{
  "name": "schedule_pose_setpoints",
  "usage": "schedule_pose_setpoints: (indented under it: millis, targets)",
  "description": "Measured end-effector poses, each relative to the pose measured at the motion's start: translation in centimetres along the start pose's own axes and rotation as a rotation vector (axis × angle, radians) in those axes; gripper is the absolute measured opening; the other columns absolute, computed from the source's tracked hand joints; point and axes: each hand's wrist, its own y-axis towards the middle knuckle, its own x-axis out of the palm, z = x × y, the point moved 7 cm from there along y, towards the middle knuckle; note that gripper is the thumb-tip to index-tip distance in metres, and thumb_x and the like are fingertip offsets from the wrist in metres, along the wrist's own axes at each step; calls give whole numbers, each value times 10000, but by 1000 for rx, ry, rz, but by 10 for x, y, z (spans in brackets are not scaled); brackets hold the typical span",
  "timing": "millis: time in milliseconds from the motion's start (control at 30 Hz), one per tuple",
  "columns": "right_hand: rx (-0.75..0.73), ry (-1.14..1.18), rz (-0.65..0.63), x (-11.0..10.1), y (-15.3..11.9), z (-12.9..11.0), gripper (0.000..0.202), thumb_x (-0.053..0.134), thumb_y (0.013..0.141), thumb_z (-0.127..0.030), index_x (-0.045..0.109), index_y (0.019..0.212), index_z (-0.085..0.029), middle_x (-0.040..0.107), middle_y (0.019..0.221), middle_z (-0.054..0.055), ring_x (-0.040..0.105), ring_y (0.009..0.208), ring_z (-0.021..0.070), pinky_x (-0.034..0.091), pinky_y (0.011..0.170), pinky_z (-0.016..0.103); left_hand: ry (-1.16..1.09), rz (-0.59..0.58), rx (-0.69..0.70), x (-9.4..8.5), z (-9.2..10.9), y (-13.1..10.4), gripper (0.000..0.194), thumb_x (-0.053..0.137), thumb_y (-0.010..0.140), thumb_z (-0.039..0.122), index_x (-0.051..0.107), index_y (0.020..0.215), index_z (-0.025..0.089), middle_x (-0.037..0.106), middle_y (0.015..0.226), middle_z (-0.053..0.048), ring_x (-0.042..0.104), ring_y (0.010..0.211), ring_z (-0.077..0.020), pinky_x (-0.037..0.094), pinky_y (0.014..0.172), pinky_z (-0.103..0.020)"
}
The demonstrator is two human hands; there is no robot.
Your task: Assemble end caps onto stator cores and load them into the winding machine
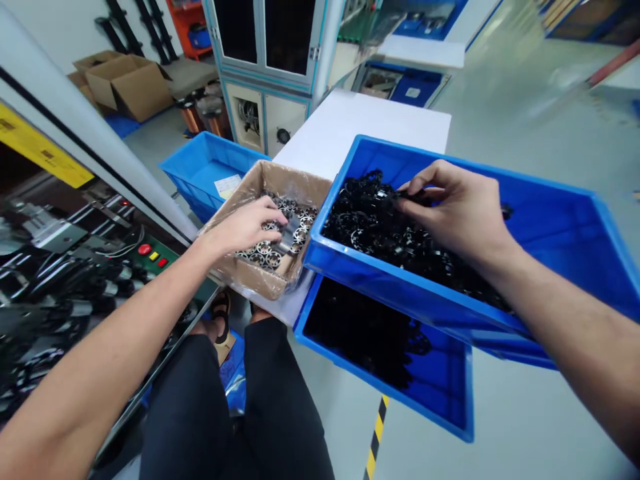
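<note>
My left hand (pixel 255 223) reaches into a plastic-lined cardboard box (pixel 265 283) with its fingers curled around a grey metal ring core (pixel 289 235). Several toothed metal ring cores (pixel 270 259) lie under and around it. Over a large blue bin (pixel 560 213), my right hand (pixel 455 200) pinches a small black plastic part (pixel 417 197) between thumb and fingers. Its exact shape is partly hidden by the fingertips. A heap of similar black parts (pixel 373 217) fills the left portion of that bin.
Below the large bin sits another blue bin (pixel 450 393) holding black parts. An empty-looking blue crate (pixel 200 157) stands behind the cardboard box. White table (pixel 370 120) supports the box. At left is a machine with red and yellow buttons (pixel 154 256) and several dark parts.
</note>
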Motion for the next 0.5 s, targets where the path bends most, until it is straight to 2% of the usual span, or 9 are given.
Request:
schedule_pose_setpoints:
  millis: [67,133,200,267,300,333,367,433,500]
  targets:
    - [42,-103,-10,1,2,4,225,895,880,-415,785,965,-239,896,1051,79,735,856,184,636,935,370,-413,224,-73,-29,16,-41,272,806,1005,359,778,1242,230,759,1419,-124,788,1229,-282,656,1074,-437]
    - [50,-167,-5,2,2,4,167,899,871,-339,809,970,-240,899,1023,82,730,817,198,618,894,378,-861,330,-173,-34,38,-91,344,833,979,313,686,1283,253,765,1432,-100,807,1149,-249,685,928,-370]
    - [34,-186,15,2,1,1,136,881,836,-249,809,951,-248,901,983,78,747,793,216,600,862,390,-1189,384,-257,-22,69,-144,509,841,942,227,654,1412,287,734,1572,-102,821,1157,-248,685,823,-316]
    - [18,-204,50,-1,2,-5,154,866,822,-210,793,942,-272,901,945,63,770,784,233,598,844,390,-1438,405,-271,-3,101,-196,561,817,916,207,683,1456,278,737,1604,-132,827,1174,-280,698,758,-314]
    - [10,-213,61,-4,3,-9,161,876,815,-207,787,921,-289,897,917,54,773,767,234,597,821,381,-1541,410,-287,9,114,-221,494,809,942,263,718,1426,250,764,1557,-155,826,1164,-296,707,740,-324]
    - [3,-225,69,-8,4,-15,165,891,811,-209,779,884,-307,885,876,44,761,732,227,586,781,368,-1621,430,-321,21,124,-245,380,798,1008,378,753,1351,219,802,1454,-174,824,1105,-294,700,699,-317]
    - [-2,-238,78,-13,5,-23,182,906,805,-213,763,826,-323,858,813,35,728,678,217,559,727,361,-1676,476,-367,33,129,-269,350,787,1067,506,769,1240,203,829,1331,-173,814,1011,-273,674,640,-291]
    - [-34,-293,109,-21,6,-45,311,942,797,-257,671,669,-339,728,638,29,616,564,203,470,623,383,-1714,600,-454,54,133,-311,564,775,1100,757,716,1028,202,833,1100,-133,753,793,-208,574,508,-228]
    - [-159,-354,142,-20,-1,-81,439,922,872,-372,579,600,-339,581,552,40,570,548,223,411,604,426,-1692,696,-467,67,135,-346,655,844,1033,846,644,1001,224,812,955,-76,694,643,-168,479,417,-187]
